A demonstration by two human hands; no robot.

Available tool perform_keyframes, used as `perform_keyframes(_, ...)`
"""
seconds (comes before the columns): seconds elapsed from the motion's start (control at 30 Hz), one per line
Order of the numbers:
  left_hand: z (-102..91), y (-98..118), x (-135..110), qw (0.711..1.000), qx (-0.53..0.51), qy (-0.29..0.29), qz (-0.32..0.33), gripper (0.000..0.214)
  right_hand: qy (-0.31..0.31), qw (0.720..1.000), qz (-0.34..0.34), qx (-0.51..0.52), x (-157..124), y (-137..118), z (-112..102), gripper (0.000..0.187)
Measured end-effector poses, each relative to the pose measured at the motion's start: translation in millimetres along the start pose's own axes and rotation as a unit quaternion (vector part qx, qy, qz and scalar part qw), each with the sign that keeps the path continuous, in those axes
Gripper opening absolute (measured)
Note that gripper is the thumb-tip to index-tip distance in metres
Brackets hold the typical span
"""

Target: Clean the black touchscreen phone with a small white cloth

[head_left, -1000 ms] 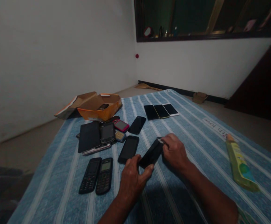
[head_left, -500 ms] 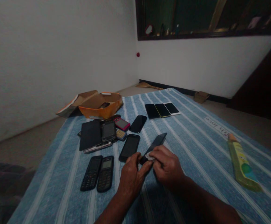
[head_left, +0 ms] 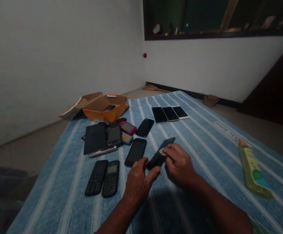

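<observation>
My left hand (head_left: 139,180) grips the near end of a black smartphone (head_left: 164,148) held just above a blue striped cloth (head_left: 200,143). My right hand (head_left: 179,163) pinches a small pale wad (head_left: 162,151), perhaps a cloth or tissue, against the middle of the phone's screen. Another black smartphone (head_left: 136,151) lies flat just left of the hands. Two black keypad phones (head_left: 104,177) lie side by side further left.
A heap of phones and a dark tablet (head_left: 95,138) sits at the centre left. Behind it is an open orange cardboard box (head_left: 104,109). Three smartphones in a row (head_left: 170,113) lie at the far end. A yellow-green bottle (head_left: 252,170) lies at the right.
My right hand slid the wad from the phone's far end down to its near end, then back up to the middle. The phone stayed in my left hand.
</observation>
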State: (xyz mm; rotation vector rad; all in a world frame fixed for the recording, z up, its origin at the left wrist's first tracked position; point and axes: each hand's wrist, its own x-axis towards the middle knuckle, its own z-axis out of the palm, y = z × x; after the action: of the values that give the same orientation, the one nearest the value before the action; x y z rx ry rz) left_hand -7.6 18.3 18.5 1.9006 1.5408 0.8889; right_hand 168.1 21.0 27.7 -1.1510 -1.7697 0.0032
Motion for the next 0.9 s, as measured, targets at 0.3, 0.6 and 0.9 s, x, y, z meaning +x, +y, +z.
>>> perform_keyframes(0.3,9.5,-11,-7,0.982,0.137,0.038,0.126,0.051,0.021,0.987,0.147,-0.055,9,62,-9,0.029)
perform_keyframes(0.6,18.4,-14,-11,0.954,0.197,0.067,0.217,0.052,-0.009,0.98,0.179,-0.083,5,81,-6,0.031)
perform_keyframes(0.9,15.2,-11,-10,0.961,0.172,0.046,0.21,0.054,-0.037,0.98,0.181,-0.07,4,82,-3,0.035)
